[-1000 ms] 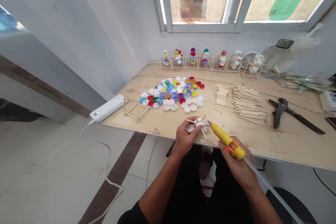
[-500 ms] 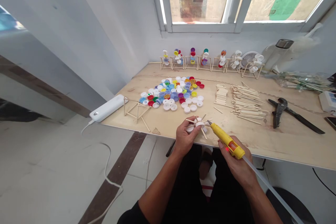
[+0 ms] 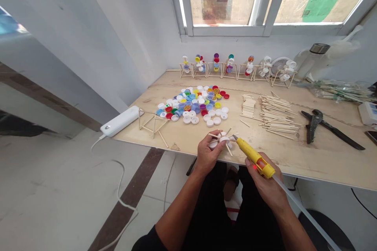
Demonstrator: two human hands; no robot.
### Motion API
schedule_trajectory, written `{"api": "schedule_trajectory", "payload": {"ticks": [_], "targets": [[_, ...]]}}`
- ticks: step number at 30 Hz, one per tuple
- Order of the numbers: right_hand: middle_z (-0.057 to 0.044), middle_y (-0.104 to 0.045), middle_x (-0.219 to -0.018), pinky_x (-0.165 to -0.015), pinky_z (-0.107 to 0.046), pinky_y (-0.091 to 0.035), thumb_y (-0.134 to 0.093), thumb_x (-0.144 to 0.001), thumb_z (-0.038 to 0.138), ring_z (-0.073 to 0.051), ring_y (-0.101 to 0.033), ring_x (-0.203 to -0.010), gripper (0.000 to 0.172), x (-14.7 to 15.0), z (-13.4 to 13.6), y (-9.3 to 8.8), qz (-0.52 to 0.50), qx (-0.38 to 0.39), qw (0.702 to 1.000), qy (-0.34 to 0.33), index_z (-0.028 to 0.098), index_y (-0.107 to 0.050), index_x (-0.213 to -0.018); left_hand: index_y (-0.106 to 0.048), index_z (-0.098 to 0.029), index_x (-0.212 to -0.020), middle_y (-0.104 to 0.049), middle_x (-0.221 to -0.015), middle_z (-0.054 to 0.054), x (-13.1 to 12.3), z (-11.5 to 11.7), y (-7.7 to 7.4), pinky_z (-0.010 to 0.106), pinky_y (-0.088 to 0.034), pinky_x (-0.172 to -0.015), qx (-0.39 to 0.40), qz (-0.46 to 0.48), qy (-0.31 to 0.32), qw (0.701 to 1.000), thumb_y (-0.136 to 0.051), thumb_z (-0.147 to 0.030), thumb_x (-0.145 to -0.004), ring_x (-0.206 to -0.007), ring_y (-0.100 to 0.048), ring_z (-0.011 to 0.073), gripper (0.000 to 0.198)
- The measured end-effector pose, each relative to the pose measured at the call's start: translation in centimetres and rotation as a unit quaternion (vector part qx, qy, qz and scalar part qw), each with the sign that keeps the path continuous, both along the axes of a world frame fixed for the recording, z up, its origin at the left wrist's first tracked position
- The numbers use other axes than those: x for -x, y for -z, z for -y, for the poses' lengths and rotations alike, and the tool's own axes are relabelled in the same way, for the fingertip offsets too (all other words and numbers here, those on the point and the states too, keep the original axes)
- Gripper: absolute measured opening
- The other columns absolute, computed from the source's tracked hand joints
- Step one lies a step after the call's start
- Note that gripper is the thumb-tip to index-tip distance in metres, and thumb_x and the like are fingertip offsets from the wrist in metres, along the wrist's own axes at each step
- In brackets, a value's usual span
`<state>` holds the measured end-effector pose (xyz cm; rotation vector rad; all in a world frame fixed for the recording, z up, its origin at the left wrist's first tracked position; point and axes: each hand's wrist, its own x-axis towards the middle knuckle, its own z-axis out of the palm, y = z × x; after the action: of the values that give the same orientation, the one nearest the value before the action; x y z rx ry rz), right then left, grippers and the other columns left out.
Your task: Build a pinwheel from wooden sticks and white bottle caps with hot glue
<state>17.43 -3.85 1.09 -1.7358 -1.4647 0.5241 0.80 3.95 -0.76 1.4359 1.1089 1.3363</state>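
Observation:
Near the table's front edge, my left hand [image 3: 208, 153] is closed on a small wheel of white bottle caps and wooden sticks [image 3: 224, 140]. Its sticks stick out like spokes, and my fingers cover part of it. My right hand [image 3: 266, 180] grips a yellow hot glue gun [image 3: 251, 156] with a long clear glue stick running out of its back. The gun's nozzle is at a stick on the wheel's right side; whether it touches I cannot tell. Beyond my left hand lie loose white bottle caps [image 3: 217, 120], part of a colourful cap pile [image 3: 194, 104].
Wooden sticks [image 3: 278, 113] lie right of the caps, with pliers [image 3: 313, 125] farther right. A stick frame [image 3: 153, 124] and a white power strip [image 3: 122, 121] are at the left. Stick stands with cap wheels [image 3: 216, 66] line the wall, near a bottle [image 3: 312, 60].

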Motion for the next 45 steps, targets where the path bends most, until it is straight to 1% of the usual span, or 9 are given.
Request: {"api": "schedule_trajectory", "payload": {"ticks": [6, 12, 24, 33, 38, 45], "targets": [[0.004, -0.052, -0.058, -0.050, -0.022, -0.038, -0.053, -0.081, 0.042, -0.012, -0.047, -0.052, 0.023, -0.02, 0.01, -0.02, 0.005, -0.009, 1.000, -0.002, 0.021, -0.057, -0.075, -0.063, -0.016, -0.105, -0.069, -0.111, 0.010, -0.02, 0.01, -0.02, 0.031, -0.050, -0.086, 0.004, -0.001, 0.001, 1.000, -0.064, -0.029, -0.078, -0.095, -0.066, 0.0203, 0.030], [0.003, -0.053, -0.059, -0.050, -0.022, -0.039, -0.053, -0.081, 0.043, -0.012, -0.048, -0.054, 0.023, -0.10, -0.06, 0.27, 0.003, -0.005, 1.000, -0.004, 0.021, -0.059, -0.077, -0.063, -0.016, -0.105, -0.069, -0.111, 0.009, -0.02, -0.02, 0.10, 0.030, -0.050, -0.085, 0.003, -0.002, 0.000, 1.000, -0.064, -0.030, -0.078, -0.094, -0.066, 0.0196, 0.031], [0.003, -0.054, -0.060, -0.051, -0.023, -0.040, -0.053, -0.081, 0.044, -0.013, -0.050, -0.055, 0.024, -0.10, -0.04, 0.15, 0.002, 0.002, 1.000, -0.002, 0.021, -0.059, -0.079, -0.064, -0.016, -0.105, -0.069, -0.110, 0.010, 0.05, -0.04, 0.16, 0.033, -0.050, -0.086, 0.007, -0.015, -0.009, 1.000, -0.064, -0.032, -0.077, -0.095, -0.066, 0.0210, 0.032], [0.004, -0.051, -0.060, -0.053, -0.023, -0.038, -0.051, -0.082, 0.043, -0.012, -0.047, -0.056, 0.023, 0.54, 0.23, -0.63, -0.011, 0.002, 1.000, 0.015, 0.021, -0.057, -0.078, -0.063, -0.015, -0.106, -0.069, -0.110, 0.010, 0.02, -0.01, 0.05, 0.030, -0.050, -0.085, 0.006, -0.006, 0.003, 1.000, -0.064, -0.031, -0.078, -0.094, -0.066, 0.0194, 0.032], [0.004, -0.051, -0.057, -0.049, -0.022, -0.037, -0.053, -0.081, 0.044, -0.012, -0.047, -0.052, 0.024, 0.23, 0.05, -0.25, 0.001, 0.004, 1.000, 0.009, 0.021, -0.057, -0.075, -0.063, -0.015, -0.106, -0.069, -0.108, 0.010, 0.02, -0.04, 0.12, 0.031, -0.051, -0.083, 0.011, -0.008, -0.003, 1.000, -0.064, -0.032, -0.077, -0.092, -0.066, 0.0201, 0.033], [0.003, -0.050, -0.059, -0.052, -0.023, -0.038, -0.050, -0.082, 0.045, -0.013, -0.047, -0.055, 0.025, 0.53, 0.21, -0.35, -0.011, -0.007, 1.000, 0.015, 0.021, -0.057, -0.076, -0.064, -0.016, -0.105, -0.070, -0.108, 0.009, 0.00, 0.00, 0.05, 0.032, -0.052, -0.083, 0.011, -0.010, -0.007, 1.000, -0.065, -0.032, -0.077, -0.091, -0.066, 0.0201, 0.033]]}}
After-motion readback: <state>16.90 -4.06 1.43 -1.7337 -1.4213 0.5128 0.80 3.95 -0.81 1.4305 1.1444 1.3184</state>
